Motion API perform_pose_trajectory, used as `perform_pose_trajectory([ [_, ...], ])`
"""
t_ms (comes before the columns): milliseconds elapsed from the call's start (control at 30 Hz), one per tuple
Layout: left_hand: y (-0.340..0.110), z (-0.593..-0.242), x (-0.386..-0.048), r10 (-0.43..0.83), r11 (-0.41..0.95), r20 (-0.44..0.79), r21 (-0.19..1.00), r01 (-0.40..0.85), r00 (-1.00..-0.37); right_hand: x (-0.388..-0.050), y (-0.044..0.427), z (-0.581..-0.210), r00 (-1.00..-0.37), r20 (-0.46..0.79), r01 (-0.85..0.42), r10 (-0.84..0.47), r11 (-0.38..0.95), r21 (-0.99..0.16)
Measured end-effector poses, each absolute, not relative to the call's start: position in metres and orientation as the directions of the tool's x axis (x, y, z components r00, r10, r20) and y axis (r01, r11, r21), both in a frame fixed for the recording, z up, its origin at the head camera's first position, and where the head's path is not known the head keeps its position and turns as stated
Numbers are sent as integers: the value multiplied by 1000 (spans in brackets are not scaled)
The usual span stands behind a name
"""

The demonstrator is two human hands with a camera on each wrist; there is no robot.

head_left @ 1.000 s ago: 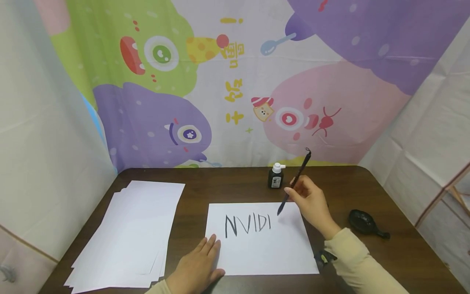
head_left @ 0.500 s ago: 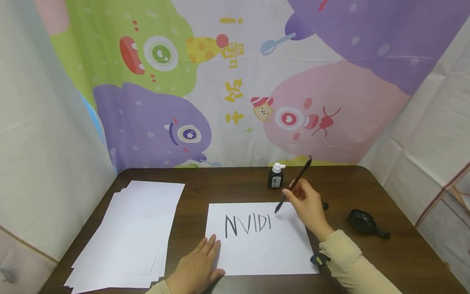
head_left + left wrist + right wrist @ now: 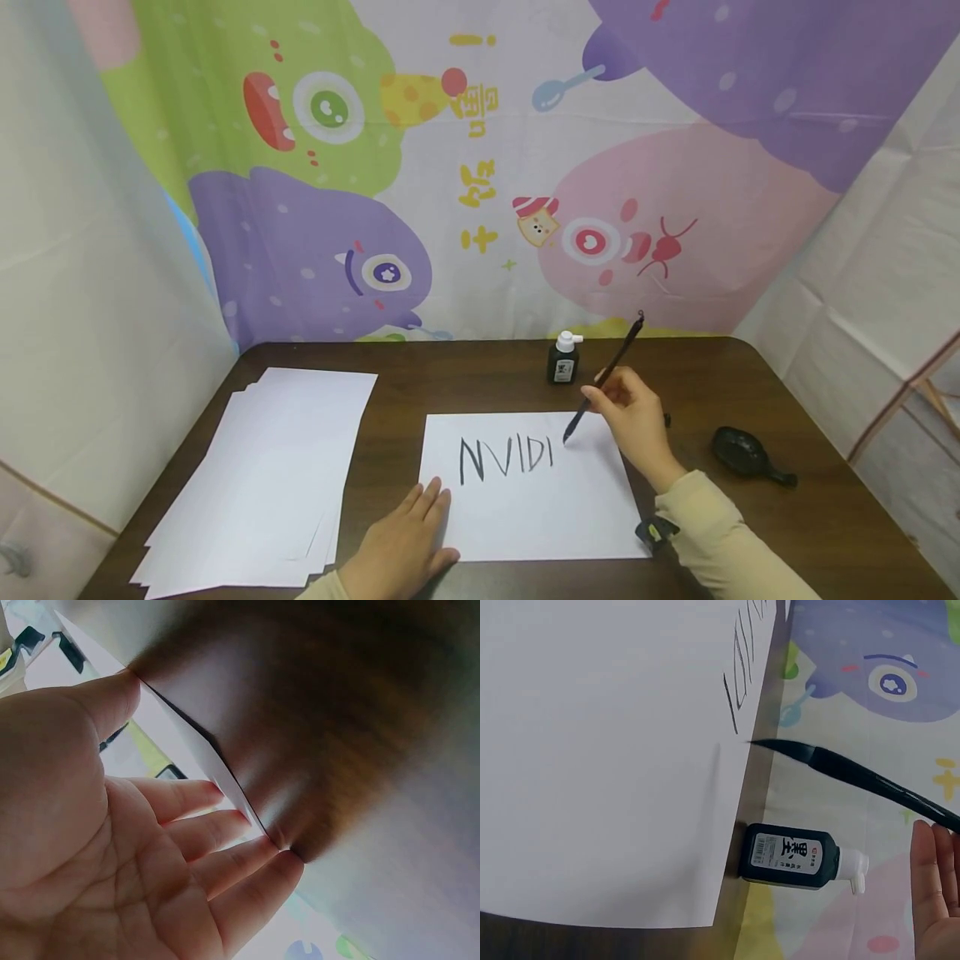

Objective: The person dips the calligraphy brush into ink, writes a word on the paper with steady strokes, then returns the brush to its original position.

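Observation:
In the head view my right hand (image 3: 633, 421) pinches a dark writing brush (image 3: 611, 367) partway up its handle, tilted with its looped end up and to the right. The dark brush tip (image 3: 780, 748) points at the white paper sheet (image 3: 540, 517), just right of the last stroke. Whether the tip touches the sheet I cannot tell. Black letters (image 3: 506, 458) on the sheet read "NVIDI". My left hand (image 3: 401, 542) rests at the sheet's left edge with fingers extended; the left wrist view shows its fingertips (image 3: 251, 870) against the surface.
A black ink bottle (image 3: 562, 364) with a white spout cap stands behind the sheet. To the right lies a small black dish (image 3: 738, 450) with a handle. Overlapping blank sheets (image 3: 262, 483) cover the table's left side. A printed curtain (image 3: 480, 308) hangs behind the table.
The right hand and brush shifted a little left, then slightly back right, and the tip is now slightly lower in view. The left hand and letters look the same.

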State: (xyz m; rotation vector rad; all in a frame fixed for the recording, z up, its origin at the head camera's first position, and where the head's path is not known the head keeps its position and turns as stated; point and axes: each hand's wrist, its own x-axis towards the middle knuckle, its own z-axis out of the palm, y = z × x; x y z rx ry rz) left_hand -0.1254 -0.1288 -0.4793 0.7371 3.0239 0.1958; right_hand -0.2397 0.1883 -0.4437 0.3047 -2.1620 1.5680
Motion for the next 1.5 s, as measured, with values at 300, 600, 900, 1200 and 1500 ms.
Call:
perform_pose_trajectory([
  [300,-130,-480,-126,463,879,14,121,461,-886,-245,189,-443,-901,409,-371,147,230,-900],
  [600,-130,-482,-126,461,881,14,117,459,-887,-248,191,-444,-881,453,-432,137,158,-888],
  [900,-129,-481,-125,461,880,25,113,461,-887,-246,189,-451,-899,414,-386,140,191,-902],
  [1200,-129,-481,-126,457,881,27,122,456,-889,-242,183,-456,-865,481,-438,142,252,-863],
  [1500,-129,-482,-127,460,880,27,117,460,-888,-235,177,-451,-864,487,-436,126,294,-850],
])
